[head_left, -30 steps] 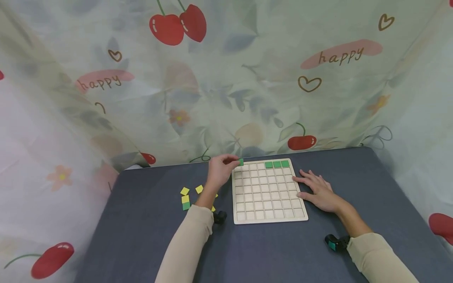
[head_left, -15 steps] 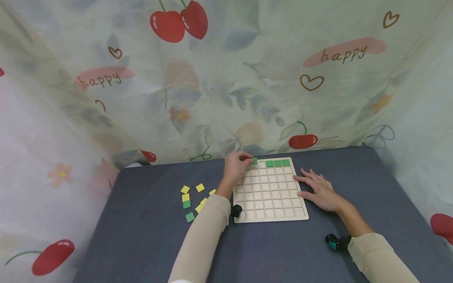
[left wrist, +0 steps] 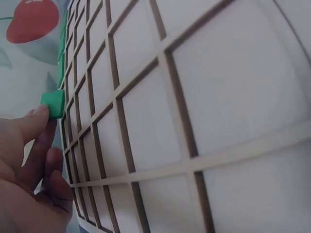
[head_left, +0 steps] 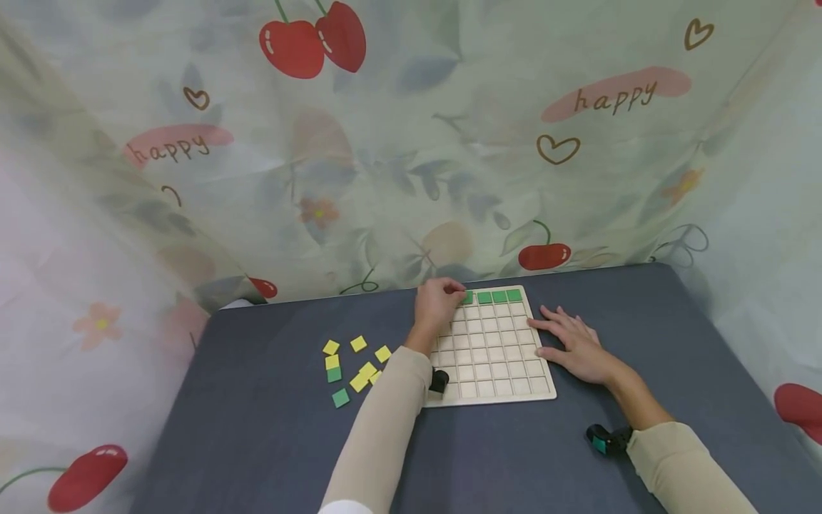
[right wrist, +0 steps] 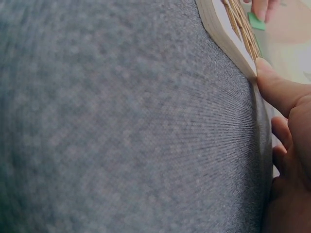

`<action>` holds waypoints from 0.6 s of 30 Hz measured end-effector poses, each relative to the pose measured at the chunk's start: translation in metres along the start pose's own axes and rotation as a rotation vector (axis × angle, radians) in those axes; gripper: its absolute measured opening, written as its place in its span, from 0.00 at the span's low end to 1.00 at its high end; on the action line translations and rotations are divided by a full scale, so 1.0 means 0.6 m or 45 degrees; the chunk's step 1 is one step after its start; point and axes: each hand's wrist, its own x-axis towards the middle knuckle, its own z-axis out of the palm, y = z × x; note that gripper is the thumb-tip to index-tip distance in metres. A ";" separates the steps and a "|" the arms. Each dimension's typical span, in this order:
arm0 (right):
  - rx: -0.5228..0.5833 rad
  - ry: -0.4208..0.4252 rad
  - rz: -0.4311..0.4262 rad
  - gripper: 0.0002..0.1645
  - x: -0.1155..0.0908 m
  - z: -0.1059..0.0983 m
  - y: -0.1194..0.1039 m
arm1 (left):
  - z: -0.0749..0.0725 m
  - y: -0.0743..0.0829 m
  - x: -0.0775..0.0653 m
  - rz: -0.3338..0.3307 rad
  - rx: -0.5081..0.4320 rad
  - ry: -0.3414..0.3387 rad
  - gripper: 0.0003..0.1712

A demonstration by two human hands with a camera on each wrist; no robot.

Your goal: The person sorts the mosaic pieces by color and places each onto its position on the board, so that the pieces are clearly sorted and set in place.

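On my feed, right of the loose yellow and green square tiles [head_left: 367, 370], the left hand [head_left: 435, 307] pinches a flat green square tile [left wrist: 56, 103] at the far row of the pale wooden gridded board [head_left: 484, 354], nearer the three green tiles [head_left: 500, 296] lying there than half a second ago. Its sides look equal; a face turns toward my left wrist camera [head_left: 439, 381], the exact tilt hard to judge. The right hand [head_left: 578, 348], fingers spread, touches the board's right edge.

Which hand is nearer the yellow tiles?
The left hand, beyond and right of the yellow tiles; the right hand is farther, at the right edge of the board.
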 end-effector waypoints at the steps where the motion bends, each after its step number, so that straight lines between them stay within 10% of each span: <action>1: -0.001 0.000 0.001 0.37 0.000 0.000 -0.001 | 0.002 0.000 0.000 -0.002 0.010 -0.001 0.06; 18: -0.004 -0.008 0.015 0.37 -0.001 -0.001 -0.005 | 0.016 0.005 -0.008 0.217 0.571 -0.011 0.11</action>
